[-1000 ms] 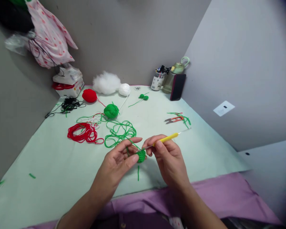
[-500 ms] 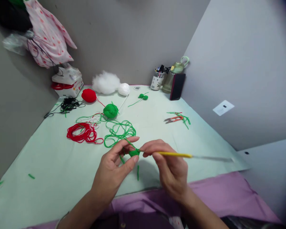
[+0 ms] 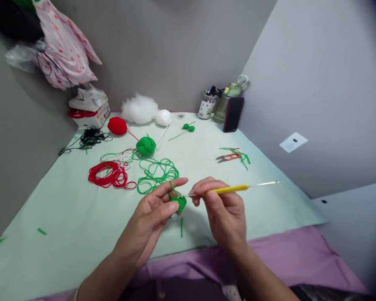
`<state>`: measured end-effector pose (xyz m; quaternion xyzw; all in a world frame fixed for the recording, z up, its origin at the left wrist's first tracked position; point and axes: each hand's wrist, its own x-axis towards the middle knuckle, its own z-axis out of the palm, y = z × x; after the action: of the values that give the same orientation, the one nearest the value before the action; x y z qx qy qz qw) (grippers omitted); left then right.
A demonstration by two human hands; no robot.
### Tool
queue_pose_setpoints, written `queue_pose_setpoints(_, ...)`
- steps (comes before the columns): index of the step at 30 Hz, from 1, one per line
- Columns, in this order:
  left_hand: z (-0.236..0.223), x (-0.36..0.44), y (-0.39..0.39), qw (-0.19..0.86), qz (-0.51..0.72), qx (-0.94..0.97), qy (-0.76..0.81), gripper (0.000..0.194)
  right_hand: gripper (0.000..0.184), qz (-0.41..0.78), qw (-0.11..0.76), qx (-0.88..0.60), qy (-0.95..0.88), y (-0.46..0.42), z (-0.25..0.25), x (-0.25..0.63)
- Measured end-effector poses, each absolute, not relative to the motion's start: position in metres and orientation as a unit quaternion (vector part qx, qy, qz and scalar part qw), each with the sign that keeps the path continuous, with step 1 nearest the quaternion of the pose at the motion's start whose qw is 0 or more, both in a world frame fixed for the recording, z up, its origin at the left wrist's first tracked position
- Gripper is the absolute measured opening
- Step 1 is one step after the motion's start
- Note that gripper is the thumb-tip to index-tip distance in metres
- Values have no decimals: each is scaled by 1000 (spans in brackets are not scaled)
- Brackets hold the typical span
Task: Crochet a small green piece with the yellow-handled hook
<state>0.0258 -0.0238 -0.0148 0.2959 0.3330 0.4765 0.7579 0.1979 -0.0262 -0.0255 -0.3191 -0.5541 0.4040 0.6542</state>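
Note:
My left hand (image 3: 153,213) pinches a small green crocheted piece (image 3: 179,203) between thumb and fingers, with green yarn running over its stretched forefinger. My right hand (image 3: 222,209) is closed on a yellow-handled crochet hook (image 3: 232,189), whose metal tip meets the green piece and whose other end points right. The yarn trails back to a loose green tangle (image 3: 158,173) and a green yarn ball (image 3: 146,146) on the pale green table cover (image 3: 65,225).
Red loose yarn (image 3: 109,175), a red ball (image 3: 117,125), a white ball (image 3: 163,117), white stuffing (image 3: 139,108) and black yarn (image 3: 90,137) lie farther back. Orange thread snips (image 3: 228,157) lie to the right. A jar, bottle and phone (image 3: 233,113) stand in the corner.
The hook swung from pointing up-right to flat right, then rose slightly again. The green piece turned in my left fingers. Both hands stayed in about the same place.

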Motion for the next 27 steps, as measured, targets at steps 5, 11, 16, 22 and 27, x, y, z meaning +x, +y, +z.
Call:
queue_pose_setpoints(5, -15, 33, -28, 700, 504, 336, 377, 41, 21, 350, 626, -346, -605, -30, -25, 195)
queue_pose_setpoints(11, -17, 32, -22, 774, 471, 257, 336, 47, 38, 146, 559, -355, -735, -37, -32, 202)
queue_pose_setpoints(16, -17, 25, -18, 762, 492, 260, 331, 33, 22, 320, 654, -355, -586, -31, -25, 199)
queue_pose_setpoints(22, -17, 29, -24, 693, 486, 374, 378, 32, 18, 410, 628, -351, -561, -25, -25, 197)
queue_pose_setpoints(27, -20, 24, -26, 665, 483, 406, 398, 31, 20, 497, 635, -333, -489, -21, -31, 201)
